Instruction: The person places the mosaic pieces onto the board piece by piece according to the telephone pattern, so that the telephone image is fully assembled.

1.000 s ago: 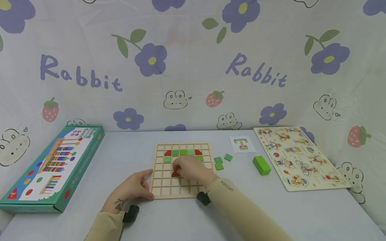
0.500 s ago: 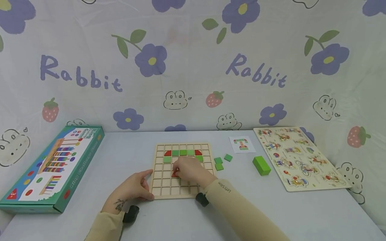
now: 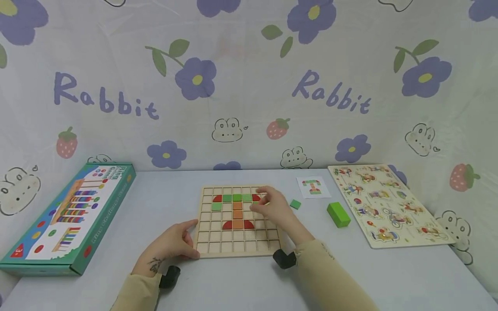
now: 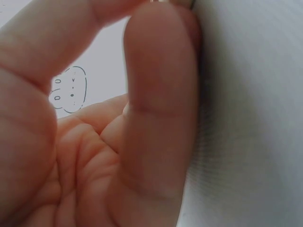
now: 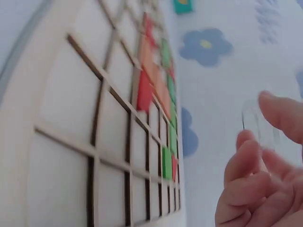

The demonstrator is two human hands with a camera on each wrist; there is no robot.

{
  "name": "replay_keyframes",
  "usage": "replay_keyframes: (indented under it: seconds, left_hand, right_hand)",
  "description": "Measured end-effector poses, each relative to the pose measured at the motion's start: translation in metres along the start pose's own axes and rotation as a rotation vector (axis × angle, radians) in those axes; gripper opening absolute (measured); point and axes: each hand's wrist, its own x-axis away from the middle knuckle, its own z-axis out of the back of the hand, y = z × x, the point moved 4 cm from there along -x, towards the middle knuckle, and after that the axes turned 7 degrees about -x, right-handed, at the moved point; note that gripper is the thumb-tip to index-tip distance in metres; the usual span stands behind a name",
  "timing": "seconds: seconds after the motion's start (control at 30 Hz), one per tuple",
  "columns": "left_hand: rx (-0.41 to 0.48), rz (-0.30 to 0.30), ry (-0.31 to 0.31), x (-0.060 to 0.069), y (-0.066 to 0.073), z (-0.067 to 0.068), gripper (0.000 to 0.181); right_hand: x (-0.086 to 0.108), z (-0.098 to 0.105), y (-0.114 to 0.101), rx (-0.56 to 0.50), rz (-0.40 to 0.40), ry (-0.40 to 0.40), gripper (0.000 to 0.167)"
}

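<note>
A wooden grid board [image 3: 238,247] lies flat, with red quarter-round tiles, green square tiles and orange square tiles in its cells. A red tile [image 3: 248,224] sits beside an orange tile [image 3: 237,224] below the centre. My left hand [image 3: 171,242] touches the board's left edge, index finger higher up and thumb at the near corner. My right hand [image 3: 278,211] hovers over the board's right side, thumb and index finger apart, with nothing seen between them. It covers some right-hand cells in the head view; the right wrist view shows a green tile [image 5: 167,163] there.
A loose green tile [image 3: 295,204] and a green block [image 3: 338,214] lie right of the board. Behind them is a small pattern card [image 3: 313,187]. A picture puzzle board [image 3: 383,207] stands at far right, a boxed game [image 3: 70,211] at far left.
My right hand has left the red tile in the lower pattern and moved right and up. The orange column now shows. Two loose green tiles are now hidden behind that hand. My left hand stays put.
</note>
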Motion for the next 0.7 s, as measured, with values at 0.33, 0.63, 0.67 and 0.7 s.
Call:
replay_keyframes:
  seconds: [0.33,0.63,0.67,0.7]
  left_hand:
    - [0.005,-0.014,-0.003,0.000,-0.002,0.000,0.097]
    - [0.005,-0.003,-0.005,0.001,0.000,0.000,0.097]
    - [0.003,-0.001,-0.005,0.001,0.000,0.000,0.097]
    - [0.002,-0.001,-0.005,0.001,0.000,0.000,0.097]
  right_hand:
    - [-0.002,0.056,0.054,-0.334,-0.318,0.298,0.064]
    - [-0.002,0.071,0.077,-0.324,-0.448,0.374,0.053]
    - [-0.002,0.072,0.079,-0.317,-0.457,0.372,0.051]
    - [-0.003,0.072,0.079,-0.312,-0.467,0.369,0.050]
